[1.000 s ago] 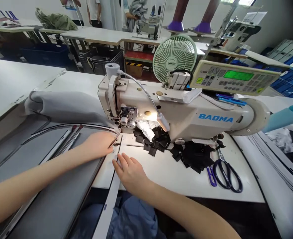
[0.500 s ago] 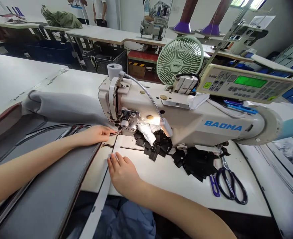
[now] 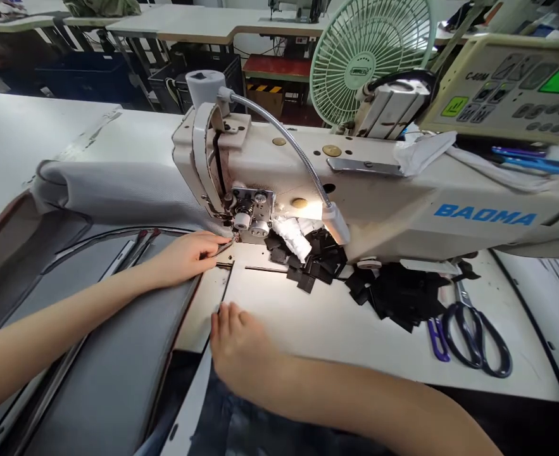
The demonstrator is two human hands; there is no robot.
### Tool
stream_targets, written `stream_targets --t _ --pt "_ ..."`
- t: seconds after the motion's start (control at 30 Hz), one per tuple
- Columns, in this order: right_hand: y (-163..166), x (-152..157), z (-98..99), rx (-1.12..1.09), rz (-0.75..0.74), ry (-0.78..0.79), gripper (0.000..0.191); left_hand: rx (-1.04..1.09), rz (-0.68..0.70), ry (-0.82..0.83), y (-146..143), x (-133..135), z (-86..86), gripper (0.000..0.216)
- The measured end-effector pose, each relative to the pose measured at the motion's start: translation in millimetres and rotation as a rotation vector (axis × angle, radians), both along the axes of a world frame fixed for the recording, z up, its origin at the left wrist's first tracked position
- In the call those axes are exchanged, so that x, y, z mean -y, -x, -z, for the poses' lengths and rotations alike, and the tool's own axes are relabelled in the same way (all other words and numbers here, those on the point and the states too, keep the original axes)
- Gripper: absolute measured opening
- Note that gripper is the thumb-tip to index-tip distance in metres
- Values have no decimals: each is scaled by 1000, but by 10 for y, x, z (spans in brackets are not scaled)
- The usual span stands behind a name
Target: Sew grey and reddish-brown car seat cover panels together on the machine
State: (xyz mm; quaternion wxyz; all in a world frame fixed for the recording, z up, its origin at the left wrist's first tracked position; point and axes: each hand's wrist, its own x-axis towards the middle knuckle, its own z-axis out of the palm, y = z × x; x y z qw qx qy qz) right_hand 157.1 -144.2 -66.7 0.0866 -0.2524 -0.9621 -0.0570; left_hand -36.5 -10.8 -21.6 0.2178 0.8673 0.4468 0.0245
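My left hand (image 3: 190, 256) pinches the dark-trimmed edge of a large grey fabric piece (image 3: 122, 354), with its fingertips right beside the needle area of the sewing machine (image 3: 241, 221). The fabric spreads over the left side of the table and lies folded behind that hand. Nearer my body, my right hand (image 3: 244, 348) rests on the tabletop, fingers together and curled over a long white strip (image 3: 191, 405). The strip runs down from this hand toward my lap; its part under the fingers is hidden.
Black fabric tabs (image 3: 314, 259) and a crumpled white piece (image 3: 292, 239) lie beside the needle. More black pieces (image 3: 402, 294), purple thread snips (image 3: 437, 340) and dark-handled scissors (image 3: 476, 339) are on the right. A green fan (image 3: 369, 60) and control panel (image 3: 502, 88) stand behind.
The camera view has come closer and tipped down, so the machine looks larger. My left hand stays near the needle. My right hand appears slightly farther from the needle, still at the strip.
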Motion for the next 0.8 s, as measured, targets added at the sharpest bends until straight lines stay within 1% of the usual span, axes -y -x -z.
stream_targets --t 0.07,0.17,0.3,0.43,0.57,0.7,0.8 --pt "-76 -91 80 -2 39 -11 40 64 -43 30 33 -21 -7 31" --pt "-28 -304 163 -12 43 12 40 89 -81 49 16 4 -29 30" --pt "93 -471 164 -35 54 29 39 114 -77 35 -19 42 -44 30" --pt "75 -564 124 -41 52 14 39 115 -10 -45 -32 59 -25 30" --pt "-15 -625 120 -40 24 23 41 56 22 -96 -80 105 7 29" --pt "-68 -602 154 -41 24 79 41 2 46 -144 -114 151 39 31" --pt "-84 -576 179 -43 12 121 41 8 38 -135 -76 144 53 31"
